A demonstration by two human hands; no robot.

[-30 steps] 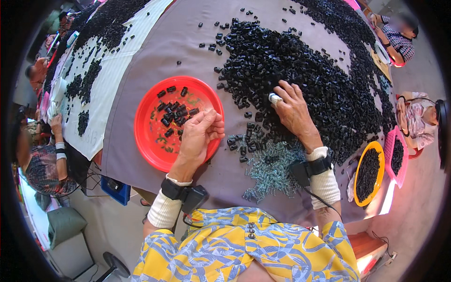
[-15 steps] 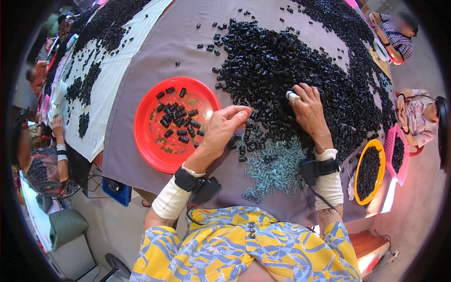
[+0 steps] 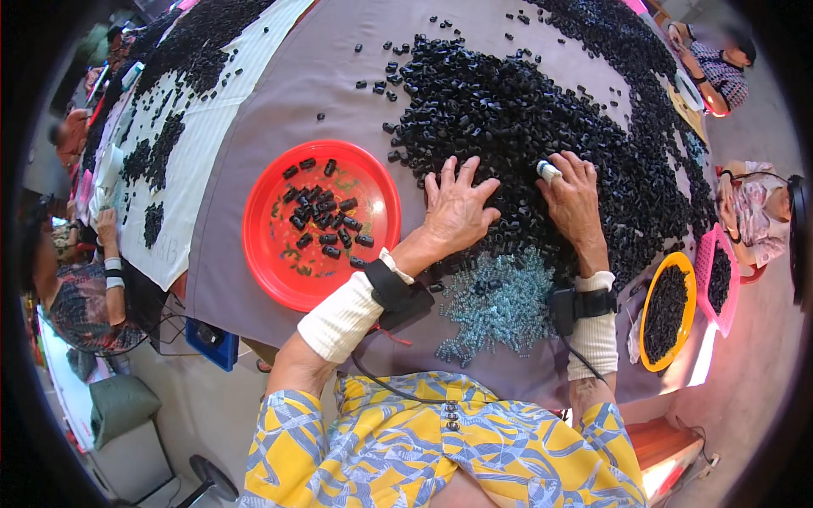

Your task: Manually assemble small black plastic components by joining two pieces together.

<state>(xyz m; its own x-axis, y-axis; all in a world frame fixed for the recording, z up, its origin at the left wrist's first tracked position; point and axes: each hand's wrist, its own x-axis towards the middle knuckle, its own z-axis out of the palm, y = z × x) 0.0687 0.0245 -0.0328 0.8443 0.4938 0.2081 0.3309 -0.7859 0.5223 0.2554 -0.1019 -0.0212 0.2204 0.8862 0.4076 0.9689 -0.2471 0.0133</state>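
A large heap of small black plastic cylinders covers the table ahead of me. My left hand lies palm down on its near left part, fingers spread, with no piece visible in it. At the heap's middle, my right hand has bent fingers, the thumb close to a finger wrapped in white tape. Whatever that pinch holds is hidden against the black pieces. Left of my left hand, a red round tray holds several black cylinders. Small clear bluish coil springs form a pile between my forearms.
An orange oval basket and a pink basket, both with black parts, stand at the right edge. More black parts lie on a white cloth at left. Other people sit along both sides. Cables hang from my wristbands.
My left hand has moved from beside the red tray, right and forward onto the black heap, its closed fingers now spread. My right hand has shifted slightly right.
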